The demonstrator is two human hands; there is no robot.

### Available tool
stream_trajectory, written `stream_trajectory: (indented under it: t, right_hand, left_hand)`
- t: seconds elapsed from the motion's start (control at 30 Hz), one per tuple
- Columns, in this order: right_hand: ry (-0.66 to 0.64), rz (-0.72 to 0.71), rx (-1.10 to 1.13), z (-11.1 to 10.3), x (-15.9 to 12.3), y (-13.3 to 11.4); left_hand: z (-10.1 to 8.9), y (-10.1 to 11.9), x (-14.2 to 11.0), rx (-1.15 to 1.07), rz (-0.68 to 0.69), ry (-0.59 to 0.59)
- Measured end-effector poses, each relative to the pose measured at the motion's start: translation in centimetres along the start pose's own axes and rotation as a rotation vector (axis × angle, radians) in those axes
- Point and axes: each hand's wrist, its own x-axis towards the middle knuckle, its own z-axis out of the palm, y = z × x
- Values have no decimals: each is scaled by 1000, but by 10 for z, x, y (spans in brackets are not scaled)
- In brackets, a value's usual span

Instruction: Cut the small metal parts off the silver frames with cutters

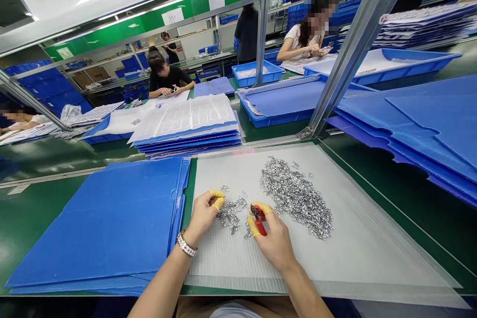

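- Closest to me are my two bare arms, reaching out over the near edge of the green bench.
- My left hand has a silver watch on its wrist. Its thumb and finger wear yellow finger caps and are pinched close together, just over the small heap of silver metal bits. I cannot tell if they have a bit in them.
- My right hand is closed on the red pliers, and the pliers point toward my left hand.
- The small heap lies between my hands, on a clear ribbed plastic sheet.
- A big heap of silver metal bits sits on the same sheet, just past my right hand. A few loose bits lie near it.
- Flat blue boards are stacked to the left of the sheet, at the bench's left side.
- More blue boards lie at the far right corner.
- Past the bench are white sheets on blue boards and a blue tray.
- Farther off, a person in a black shirt and a person in a white shirt sit working with their hands.
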Motion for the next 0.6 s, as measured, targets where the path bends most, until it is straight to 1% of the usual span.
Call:
stream_trajectory:
  t: [0.1,0.23,0.47,0.6]
  right_hand:
    - [-8,-4,-2,0,0,0]
    - [-19,-8,-7,0,-1,2]
    - [-28,-16,-24,1,0,2]
    - [-33,-11,-35,0,0,1]
  left_hand:
    - [2,-5,1,-96,-25,10]
    - [3,-6,-2,-140,-26,20]
    - [1,-2,-6,-24,27,74]
    - [1,-2,-7,39,49,64]
